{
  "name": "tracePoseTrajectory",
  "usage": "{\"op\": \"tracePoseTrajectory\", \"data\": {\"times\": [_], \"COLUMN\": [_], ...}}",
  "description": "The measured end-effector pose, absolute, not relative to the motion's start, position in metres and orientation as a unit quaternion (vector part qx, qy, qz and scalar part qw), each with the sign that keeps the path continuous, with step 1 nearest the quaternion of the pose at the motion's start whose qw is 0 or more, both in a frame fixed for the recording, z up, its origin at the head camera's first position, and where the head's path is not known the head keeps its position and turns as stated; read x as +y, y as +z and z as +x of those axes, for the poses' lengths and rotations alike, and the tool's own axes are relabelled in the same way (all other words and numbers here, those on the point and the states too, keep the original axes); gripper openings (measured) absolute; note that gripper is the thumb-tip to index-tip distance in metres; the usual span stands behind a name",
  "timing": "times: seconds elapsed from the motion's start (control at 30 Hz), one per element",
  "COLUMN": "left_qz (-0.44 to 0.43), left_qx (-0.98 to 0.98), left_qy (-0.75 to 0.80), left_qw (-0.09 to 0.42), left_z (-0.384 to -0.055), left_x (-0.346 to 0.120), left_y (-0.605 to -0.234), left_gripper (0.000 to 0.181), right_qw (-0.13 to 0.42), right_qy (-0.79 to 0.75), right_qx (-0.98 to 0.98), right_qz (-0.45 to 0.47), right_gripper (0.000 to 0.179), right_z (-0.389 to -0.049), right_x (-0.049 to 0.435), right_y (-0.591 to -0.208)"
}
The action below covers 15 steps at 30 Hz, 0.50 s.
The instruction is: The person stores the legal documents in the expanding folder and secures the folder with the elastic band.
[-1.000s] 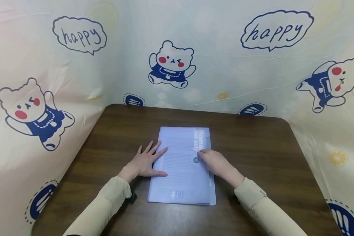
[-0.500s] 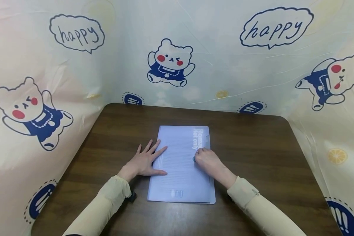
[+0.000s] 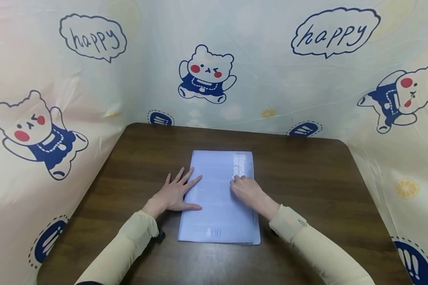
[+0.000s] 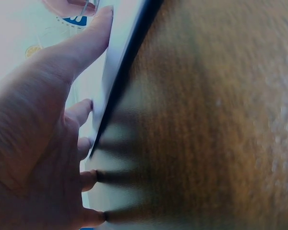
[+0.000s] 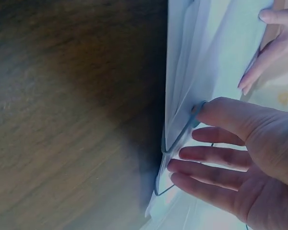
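A pale blue-violet document folder (image 3: 217,221) with white lettering lies flat on the brown table. My left hand (image 3: 171,196) rests spread on its left edge, thumb and some fingertips on the cover. On the right side, my right hand (image 3: 249,191) is over the cover with its fingers bent. In the right wrist view, the thumb and fingers pinch a thin dark cord (image 5: 182,130) beside a teal button (image 5: 197,122). This cord loops round the folder's layered edge. In the head view the right hand hides the button.
The brown tabletop (image 3: 306,178) surrounds the folder on all sides. A pale cloth (image 3: 264,71) with cartoon bears and the word "happy" hangs behind and beside the table. A small black object (image 3: 160,237) sits under the left wrist.
My right hand has slid left across the cover and slightly away from me, covering the button that showed earlier. The left hand stays in place on the folder.
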State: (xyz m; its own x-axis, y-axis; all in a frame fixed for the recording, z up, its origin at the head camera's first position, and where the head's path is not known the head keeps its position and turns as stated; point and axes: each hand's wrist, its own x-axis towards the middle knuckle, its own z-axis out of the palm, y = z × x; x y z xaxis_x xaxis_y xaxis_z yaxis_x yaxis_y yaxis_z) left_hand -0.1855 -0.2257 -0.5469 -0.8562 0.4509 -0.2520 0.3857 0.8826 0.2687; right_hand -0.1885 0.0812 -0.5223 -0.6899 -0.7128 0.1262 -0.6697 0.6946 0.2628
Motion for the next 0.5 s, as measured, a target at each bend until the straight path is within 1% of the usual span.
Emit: {"op": "tracePoseTrajectory", "data": {"times": [0.23,0.5], "left_qz": [0.212,0.212], "left_qx": [0.96,0.958], "left_qy": [0.106,0.106], "left_qw": [0.152,0.159], "left_z": [-0.1872,-0.1864], "left_x": [-0.2256,-0.225], "left_y": [-0.5459,-0.5481], "left_gripper": [0.115,0.115], "right_qw": [0.106,0.053], "right_qy": [-0.125,-0.13], "right_qx": [-0.912,-0.92], "right_qz": [0.375,0.366], "right_gripper": [0.008,0.01], "right_z": [-0.193,-0.1929], "right_x": [0.0754,0.0736], "right_y": [-0.5178,-0.5151]}}
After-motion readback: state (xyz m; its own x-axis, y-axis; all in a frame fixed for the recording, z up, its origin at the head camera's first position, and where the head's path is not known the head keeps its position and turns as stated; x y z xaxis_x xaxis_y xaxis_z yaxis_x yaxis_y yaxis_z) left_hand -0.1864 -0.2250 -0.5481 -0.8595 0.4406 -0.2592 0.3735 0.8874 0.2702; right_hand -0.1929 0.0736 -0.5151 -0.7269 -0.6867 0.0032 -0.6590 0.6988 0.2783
